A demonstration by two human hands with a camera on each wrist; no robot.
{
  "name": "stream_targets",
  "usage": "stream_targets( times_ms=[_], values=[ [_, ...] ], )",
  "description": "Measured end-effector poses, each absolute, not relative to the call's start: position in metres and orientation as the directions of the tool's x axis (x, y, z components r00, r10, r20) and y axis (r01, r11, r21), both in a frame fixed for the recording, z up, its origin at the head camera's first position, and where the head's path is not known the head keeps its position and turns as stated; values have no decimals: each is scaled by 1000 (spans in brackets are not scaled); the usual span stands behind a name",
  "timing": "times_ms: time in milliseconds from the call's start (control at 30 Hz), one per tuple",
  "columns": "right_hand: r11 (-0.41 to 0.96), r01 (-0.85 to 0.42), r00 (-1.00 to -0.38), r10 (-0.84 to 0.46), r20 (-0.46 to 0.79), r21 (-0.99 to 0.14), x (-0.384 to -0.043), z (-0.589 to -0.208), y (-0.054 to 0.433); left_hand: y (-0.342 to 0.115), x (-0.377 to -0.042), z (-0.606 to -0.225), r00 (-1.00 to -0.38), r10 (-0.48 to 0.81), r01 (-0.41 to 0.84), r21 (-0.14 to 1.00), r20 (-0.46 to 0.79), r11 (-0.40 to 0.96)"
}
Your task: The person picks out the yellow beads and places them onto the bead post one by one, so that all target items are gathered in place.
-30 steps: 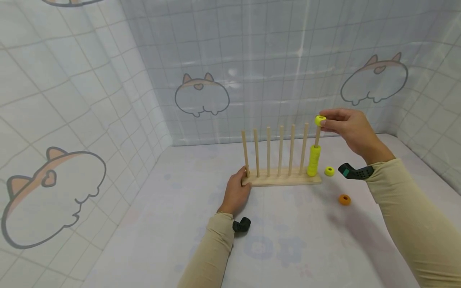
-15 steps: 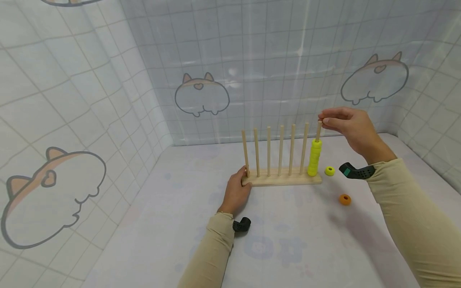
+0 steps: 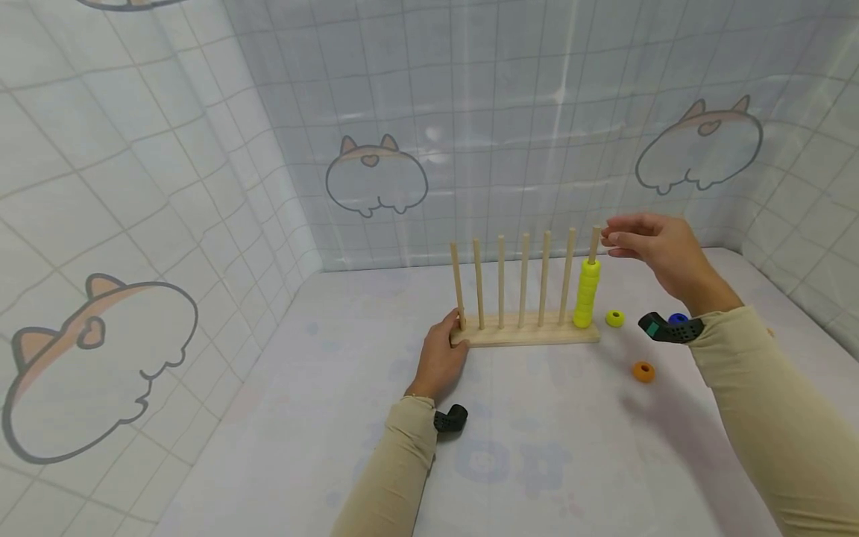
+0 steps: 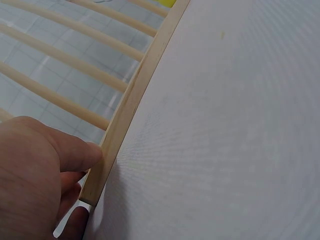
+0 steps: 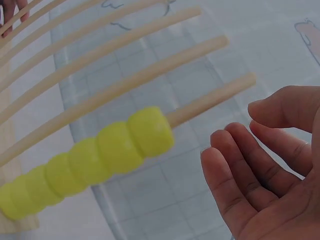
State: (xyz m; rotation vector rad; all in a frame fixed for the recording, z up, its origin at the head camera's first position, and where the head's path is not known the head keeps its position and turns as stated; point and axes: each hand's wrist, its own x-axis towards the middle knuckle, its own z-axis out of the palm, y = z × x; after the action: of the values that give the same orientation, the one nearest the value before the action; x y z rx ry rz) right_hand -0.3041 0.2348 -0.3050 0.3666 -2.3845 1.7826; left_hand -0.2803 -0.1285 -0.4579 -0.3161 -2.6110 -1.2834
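A wooden peg rack (image 3: 510, 337) with several upright pegs stands on the table, its left end gripped between the thumb and fingers of my left hand (image 3: 441, 359). In the left wrist view the thumb of that hand (image 4: 45, 170) presses the edge of the base. Yellow beads (image 3: 586, 292) are stacked on the rightmost peg, whose bare tip (image 5: 235, 92) sticks out above them. My right hand (image 3: 661, 245) hovers just right of that tip, holding nothing, with fingers relaxed and apart from the peg. A loose yellow bead (image 3: 614, 318) lies right of the base.
An orange bead (image 3: 643, 371) lies nearer on the table, right of the rack. Partly behind the right wrist band is a blue bead (image 3: 678, 319). A tiled-pattern sheet (image 3: 429, 89) rises behind the rack and at both sides.
My right hand has let go of a yellow bead, which dropped down the rightmost peg onto the stack. It then moved slightly right and down; the blue bead came into view. My left hand stayed put.
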Motion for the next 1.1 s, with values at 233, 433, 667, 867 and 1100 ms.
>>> stream_targets(
  times_ms=[233, 433, 667, 867, 1100],
  values=[
    [316, -212, -977, -98, 190, -925, -304, -326, 244, -129, -279, -458, -955, 100, 284, 757, 280, 589],
    [319, -170, -985, -90, 149, -932, -304, -343, 252, -128, -279, -458, -956, 99, 280, 756, 277, 591],
    [339, -129, -991, -84, 106, -932, -304, -362, 257, -128, -279, -458, -954, 94, 285, 758, 286, 587],
    [359, -81, -996, -68, 61, -930, -303, -376, 264, -128, -280, -458, -952, 95, 290, 754, 292, 590],
    [368, -36, -998, -58, 15, -929, -304, -385, 268, -128, -279, -456, -954, 100, 285, 757, 282, 588]
  ],
)
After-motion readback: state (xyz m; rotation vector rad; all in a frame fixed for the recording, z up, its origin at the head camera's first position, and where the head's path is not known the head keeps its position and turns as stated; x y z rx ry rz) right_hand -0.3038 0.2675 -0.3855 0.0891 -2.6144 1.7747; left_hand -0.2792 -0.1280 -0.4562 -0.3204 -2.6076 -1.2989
